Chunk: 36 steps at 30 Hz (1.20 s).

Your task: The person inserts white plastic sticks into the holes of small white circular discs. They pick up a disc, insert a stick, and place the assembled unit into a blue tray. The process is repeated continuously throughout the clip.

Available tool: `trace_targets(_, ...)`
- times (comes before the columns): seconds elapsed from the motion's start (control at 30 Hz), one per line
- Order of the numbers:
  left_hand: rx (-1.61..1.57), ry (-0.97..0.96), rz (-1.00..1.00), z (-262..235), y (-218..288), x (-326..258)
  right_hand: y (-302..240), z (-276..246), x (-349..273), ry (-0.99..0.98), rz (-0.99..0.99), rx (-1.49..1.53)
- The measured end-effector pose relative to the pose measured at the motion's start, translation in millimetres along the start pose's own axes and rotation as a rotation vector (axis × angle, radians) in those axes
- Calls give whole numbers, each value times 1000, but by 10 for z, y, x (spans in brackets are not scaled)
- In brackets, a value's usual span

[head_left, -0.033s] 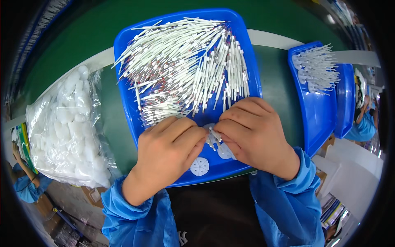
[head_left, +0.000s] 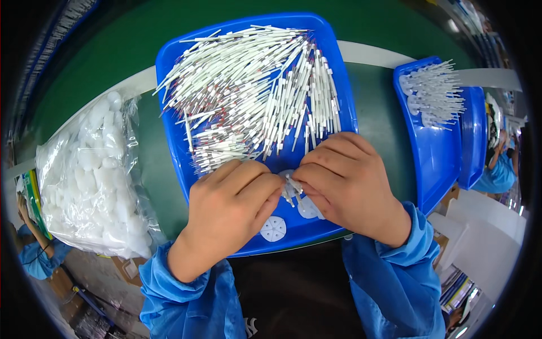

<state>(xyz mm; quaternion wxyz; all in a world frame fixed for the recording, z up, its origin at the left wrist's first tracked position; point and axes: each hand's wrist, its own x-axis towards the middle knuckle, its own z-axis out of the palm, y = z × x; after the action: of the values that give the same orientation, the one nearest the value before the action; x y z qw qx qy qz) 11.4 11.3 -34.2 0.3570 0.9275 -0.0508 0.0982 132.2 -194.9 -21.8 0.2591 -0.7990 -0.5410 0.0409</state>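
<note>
My left hand (head_left: 228,206) and my right hand (head_left: 353,186) meet over the near part of a large blue tray (head_left: 248,248). Both are closed, their fingertips pinching a small translucent white disc with short thin sticks (head_left: 290,186) from either side. My fingers hide much of it. Just below lies another pale disc (head_left: 309,208), partly covered by my right hand. A round white disc with small holes (head_left: 274,229) rests flat on the tray near my left wrist. Beyond my hands, a heap of thin white sticks (head_left: 243,90), some with reddish-brown parts, fills the tray's far part.
On the left stands a clear plastic bag of white rounded pieces (head_left: 90,175). To the right, a smaller blue tray (head_left: 432,152) holds discs bristling with sticks (head_left: 435,93), beside another blue tray (head_left: 473,141). Other people in blue sleeves (head_left: 499,175) appear at both sides.
</note>
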Motion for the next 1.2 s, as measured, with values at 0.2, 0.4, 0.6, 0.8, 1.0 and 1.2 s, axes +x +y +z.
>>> trace_targets(0.2, 1, 52, -17, -23, 26, -70, -57, -111, -140, 7, 108, 47)
trace_targets(0.4, -88, -45, -100, -134, 71, -106, -7, 4, -135, 15, 63, 51)
trace_targets(0.6, -2, -57, -19, -27, 82, 29, -9, -20, -133, -5, -2, 15)
trace_targets(0.8, 36, -80, -38, -52, 120, 8, -70, 2, -163, -9, -10, -94)
trace_targets(1.0, 15, -56, 42, -217, 30, -211, 143, -532, -693, 367, 250, -104)
trace_targets(1.2, 71, -45, 68, -151, -49, -254, 880, -807, -1385, 480, 747, -419)
